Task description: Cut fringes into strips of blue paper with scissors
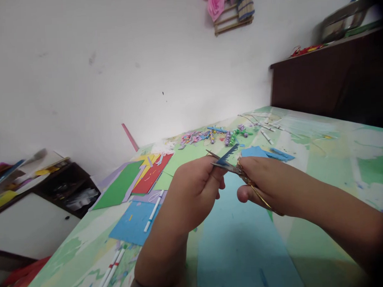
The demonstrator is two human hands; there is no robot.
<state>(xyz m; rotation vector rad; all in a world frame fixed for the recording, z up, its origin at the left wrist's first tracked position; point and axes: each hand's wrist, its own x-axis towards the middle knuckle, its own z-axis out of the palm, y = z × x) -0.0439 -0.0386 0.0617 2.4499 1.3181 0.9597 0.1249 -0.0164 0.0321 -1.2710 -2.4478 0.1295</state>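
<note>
My left hand (193, 193) is closed in a pinch on a narrow blue paper strip (228, 154) with a fringed edge, held above the table. My right hand (265, 180) grips small gold-handled scissors (236, 169), whose blades point left and meet the strip. The two hands almost touch over a large light-blue sheet (242, 246) lying on the green patterned table (330, 163).
Green, red, yellow and purple paper sheets (139, 179) lie at the left, with a blue sheet (131, 223) and white sticks (153, 211). Curled paper pieces (216, 136) sit near the wall. A dark cabinet (330, 80) stands at the right, a low shelf (54, 186) at the left.
</note>
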